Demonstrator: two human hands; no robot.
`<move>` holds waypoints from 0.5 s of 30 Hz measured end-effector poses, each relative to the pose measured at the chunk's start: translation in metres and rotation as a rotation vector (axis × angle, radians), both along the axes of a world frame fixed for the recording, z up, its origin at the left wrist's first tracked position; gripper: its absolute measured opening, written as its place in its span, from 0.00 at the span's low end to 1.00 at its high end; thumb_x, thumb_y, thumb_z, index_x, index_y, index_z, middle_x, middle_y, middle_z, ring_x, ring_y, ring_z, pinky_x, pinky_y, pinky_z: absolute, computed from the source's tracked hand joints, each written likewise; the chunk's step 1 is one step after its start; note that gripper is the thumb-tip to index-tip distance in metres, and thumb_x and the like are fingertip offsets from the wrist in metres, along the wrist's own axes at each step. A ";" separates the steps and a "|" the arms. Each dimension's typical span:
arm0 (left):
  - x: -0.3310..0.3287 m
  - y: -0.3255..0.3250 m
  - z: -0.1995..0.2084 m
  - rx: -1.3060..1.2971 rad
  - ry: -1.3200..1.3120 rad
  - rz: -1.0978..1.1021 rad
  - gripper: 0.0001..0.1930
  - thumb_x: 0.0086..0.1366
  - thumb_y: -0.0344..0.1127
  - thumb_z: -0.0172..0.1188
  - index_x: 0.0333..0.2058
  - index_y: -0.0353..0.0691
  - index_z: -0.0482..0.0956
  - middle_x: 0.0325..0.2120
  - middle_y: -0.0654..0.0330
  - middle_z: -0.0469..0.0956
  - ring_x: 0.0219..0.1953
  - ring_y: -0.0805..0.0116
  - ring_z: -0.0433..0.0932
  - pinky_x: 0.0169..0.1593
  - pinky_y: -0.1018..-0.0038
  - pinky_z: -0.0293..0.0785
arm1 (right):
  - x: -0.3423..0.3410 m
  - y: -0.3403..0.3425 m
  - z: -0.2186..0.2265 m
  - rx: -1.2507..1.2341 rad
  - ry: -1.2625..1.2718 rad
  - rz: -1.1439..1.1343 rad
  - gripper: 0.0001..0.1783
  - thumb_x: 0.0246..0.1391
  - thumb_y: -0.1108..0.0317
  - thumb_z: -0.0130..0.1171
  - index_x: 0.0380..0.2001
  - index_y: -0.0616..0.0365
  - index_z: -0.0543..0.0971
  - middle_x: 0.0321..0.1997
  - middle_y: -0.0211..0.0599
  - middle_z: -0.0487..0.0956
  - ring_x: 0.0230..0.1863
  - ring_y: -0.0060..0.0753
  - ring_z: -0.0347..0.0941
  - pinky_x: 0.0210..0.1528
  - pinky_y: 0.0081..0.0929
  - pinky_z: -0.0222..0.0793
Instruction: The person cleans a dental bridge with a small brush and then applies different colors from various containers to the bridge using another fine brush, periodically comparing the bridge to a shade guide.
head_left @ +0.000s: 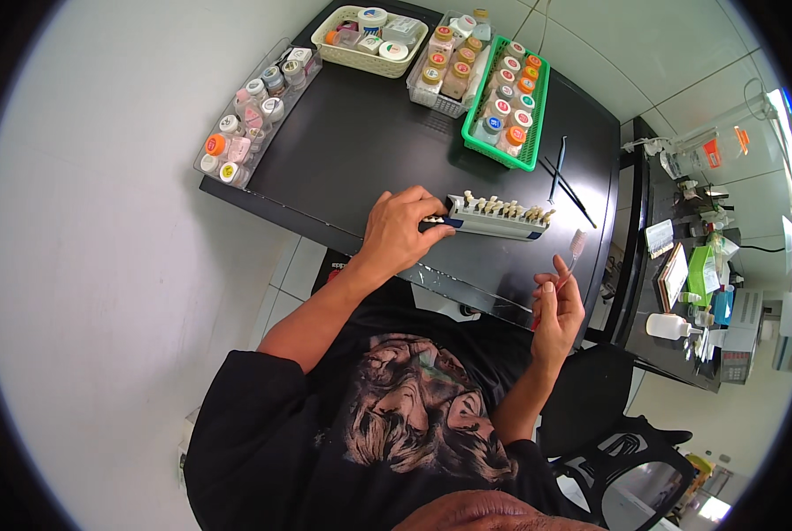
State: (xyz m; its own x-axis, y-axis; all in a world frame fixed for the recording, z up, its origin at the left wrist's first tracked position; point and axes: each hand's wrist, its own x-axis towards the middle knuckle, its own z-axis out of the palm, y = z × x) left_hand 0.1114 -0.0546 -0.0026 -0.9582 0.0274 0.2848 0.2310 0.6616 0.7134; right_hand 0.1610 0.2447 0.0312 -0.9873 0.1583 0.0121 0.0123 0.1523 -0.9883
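A tooth shade guide (495, 221), a white and dark blue holder with a row of tooth-coloured tabs on top, stands near the table's front edge. My left hand (402, 228) is closed on its left end, with a few tabs showing between the fingers. To the right, my right hand (557, 310) pinches a slim tool upright just past the table edge. The tool has a reddish handle, a thin shank and a pale pink flat tip (577, 242); its exact kind I cannot make out. Dark tweezers (571, 193) and a slender metal hand instrument (557, 168) lie beyond the guide.
On the black table (352, 142) stand a clear tray of small jars (254, 124), a cream basket (369, 60), a grey basket of bottles (449, 97) and a green basket (527, 159). At right are a cluttered dark counter (670, 354), a white bottle (668, 327) and a black chair (582, 398).
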 end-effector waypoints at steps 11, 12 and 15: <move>0.015 -0.004 0.003 0.155 0.288 -0.088 0.13 0.55 0.29 0.80 0.37 0.39 0.86 0.34 0.60 0.86 0.32 0.60 0.82 0.39 0.65 0.70 | 0.041 -0.013 0.078 0.584 0.318 0.340 0.27 0.55 0.86 0.70 0.60 0.61 0.88 0.38 0.39 0.82 0.34 0.32 0.78 0.40 0.24 0.75; 0.016 -0.003 0.002 0.157 0.357 -0.095 0.13 0.55 0.28 0.80 0.38 0.39 0.87 0.34 0.60 0.86 0.31 0.60 0.80 0.38 0.66 0.70 | 0.043 -0.021 0.079 0.602 0.349 0.285 0.25 0.54 0.85 0.72 0.56 0.59 0.89 0.39 0.41 0.84 0.34 0.35 0.83 0.37 0.29 0.78; 0.021 -0.005 0.002 0.094 0.395 -0.105 0.15 0.53 0.27 0.79 0.40 0.38 0.88 0.34 0.61 0.85 0.30 0.61 0.77 0.37 0.66 0.70 | 0.042 -0.039 0.083 0.726 0.430 0.303 0.22 0.55 0.85 0.72 0.53 0.58 0.90 0.40 0.40 0.86 0.33 0.38 0.85 0.36 0.31 0.79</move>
State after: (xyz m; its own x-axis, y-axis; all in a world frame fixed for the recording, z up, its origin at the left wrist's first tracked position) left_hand 0.1322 -0.0598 -0.0003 -0.7683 0.0751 0.6356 0.5614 0.5559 0.6130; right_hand 0.2028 0.2059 0.1143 -0.8725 -0.2989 0.3865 -0.4792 0.6783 -0.5570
